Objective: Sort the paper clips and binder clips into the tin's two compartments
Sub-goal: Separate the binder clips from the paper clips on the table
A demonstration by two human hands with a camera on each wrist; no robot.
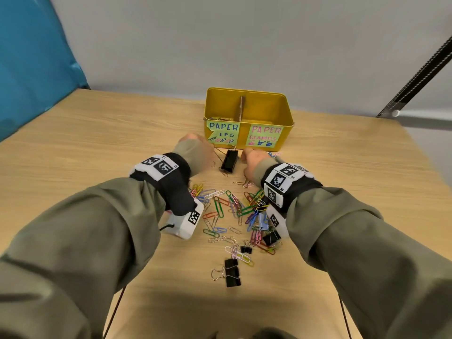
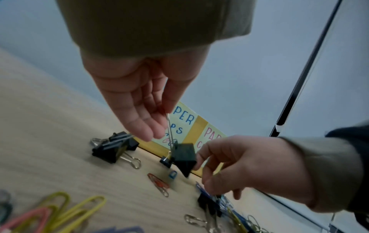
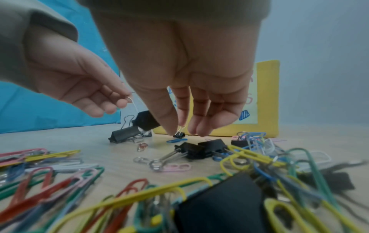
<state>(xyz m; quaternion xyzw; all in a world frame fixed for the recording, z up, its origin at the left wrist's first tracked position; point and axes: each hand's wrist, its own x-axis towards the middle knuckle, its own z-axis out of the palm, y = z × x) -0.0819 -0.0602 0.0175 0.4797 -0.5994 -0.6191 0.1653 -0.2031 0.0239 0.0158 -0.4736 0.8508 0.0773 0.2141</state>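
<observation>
A yellow tin (image 1: 243, 137) with a middle divider stands at the back, labelled for paper clips on the left and clamps on the right; some clips lie in its left compartment. My left hand (image 1: 193, 143) pinches the wire handle of a large black binder clip (image 2: 184, 156), which hangs tilted just before the tin. My right hand (image 3: 178, 129) points down, thumb and forefinger closing on the upright handles of a small black binder clip (image 3: 179, 135) on the table. Coloured paper clips (image 1: 232, 206) lie scattered between my wrists.
More black binder clips lie in the pile (image 1: 232, 272) (image 1: 271, 237), and another large one (image 2: 113, 148) lies left of the hanging clip. A blue panel (image 1: 31, 57) stands at the far left and a black strap (image 1: 415, 69) crosses the right wall.
</observation>
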